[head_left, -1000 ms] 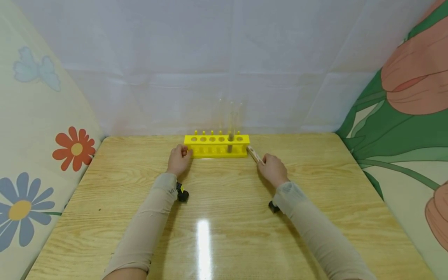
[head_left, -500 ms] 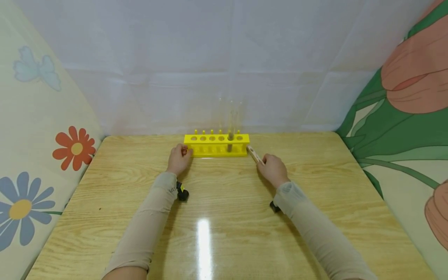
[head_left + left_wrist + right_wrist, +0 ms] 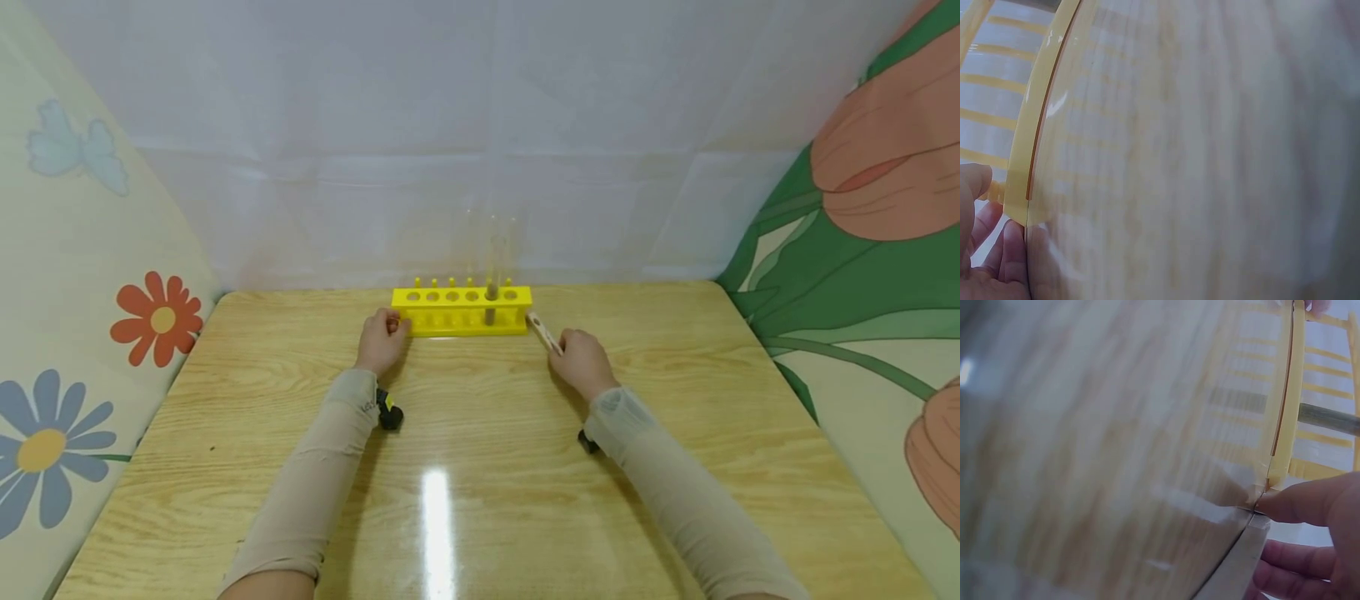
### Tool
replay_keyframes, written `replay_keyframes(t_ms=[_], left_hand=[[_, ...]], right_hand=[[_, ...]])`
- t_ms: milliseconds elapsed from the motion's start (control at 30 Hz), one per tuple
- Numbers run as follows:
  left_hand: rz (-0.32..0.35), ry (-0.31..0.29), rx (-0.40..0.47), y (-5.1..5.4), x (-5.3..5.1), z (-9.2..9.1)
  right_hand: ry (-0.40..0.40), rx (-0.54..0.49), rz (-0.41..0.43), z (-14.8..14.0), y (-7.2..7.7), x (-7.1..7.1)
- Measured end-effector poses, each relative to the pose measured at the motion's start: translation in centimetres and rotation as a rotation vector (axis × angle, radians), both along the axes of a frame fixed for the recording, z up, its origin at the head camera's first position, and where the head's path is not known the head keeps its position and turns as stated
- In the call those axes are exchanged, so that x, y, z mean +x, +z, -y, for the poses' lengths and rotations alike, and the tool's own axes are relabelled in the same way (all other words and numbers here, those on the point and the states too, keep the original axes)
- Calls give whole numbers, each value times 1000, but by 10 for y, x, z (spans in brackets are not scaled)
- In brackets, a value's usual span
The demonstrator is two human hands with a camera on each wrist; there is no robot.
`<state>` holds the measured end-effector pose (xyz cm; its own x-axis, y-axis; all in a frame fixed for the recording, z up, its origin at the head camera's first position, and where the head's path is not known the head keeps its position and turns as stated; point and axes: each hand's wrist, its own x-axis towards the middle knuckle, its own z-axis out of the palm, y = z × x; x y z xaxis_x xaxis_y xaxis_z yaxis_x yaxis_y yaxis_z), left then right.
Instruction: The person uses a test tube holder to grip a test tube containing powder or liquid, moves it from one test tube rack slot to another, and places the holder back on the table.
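A yellow test tube rack [image 3: 461,297] stands at the far side of the table. In one of its right-hand holes stands a glass test tube [image 3: 491,287] with dark grey contents low down. My left hand [image 3: 381,342] grips the rack's left end; the left wrist view shows thumb and fingers around the end of its base [image 3: 1019,169]. My right hand [image 3: 583,362] holds a pale wooden test tube clamp [image 3: 544,332], whose far end lies close to the rack's right end. In the right wrist view the thumb [image 3: 1300,503] is near the rack's base, and part of the clamp [image 3: 1241,559] is hidden.
The wooden table [image 3: 480,425] stretches towards me with a bright light reflection on it. A white cloth wall [image 3: 360,167] rises behind the rack. Flower-patterned panels stand at the left [image 3: 67,275] and right [image 3: 862,275].
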<state>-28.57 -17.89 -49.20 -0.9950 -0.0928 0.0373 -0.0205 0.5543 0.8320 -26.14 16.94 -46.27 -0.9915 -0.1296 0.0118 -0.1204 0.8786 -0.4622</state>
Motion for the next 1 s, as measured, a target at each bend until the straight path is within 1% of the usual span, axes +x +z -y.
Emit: replay_keyframes(t_ms=[200,367,533,633,733,900,1000], left_hand=[[-8,-6,-5,1,2,1],[4,-3,2,1,2,1],[8,4,-9,-1,0,1],[14,3,-18,-1,-2,1],[36,-33,-28,0,-2,3],[88,-130,-46,3,-2,9],[115,-162,-28,4,-2,13]], right_hand=[[21,18,-7,1,-1,-1],[25,24,0,2,-3,-3],[26,19,17,2,-3,-4],[30,11,7,1,-4,-6],[35,7,3,-1,-6,-7],[42,5,20,-3,-9,-5],[68,15,21,-5,-10,-6]])
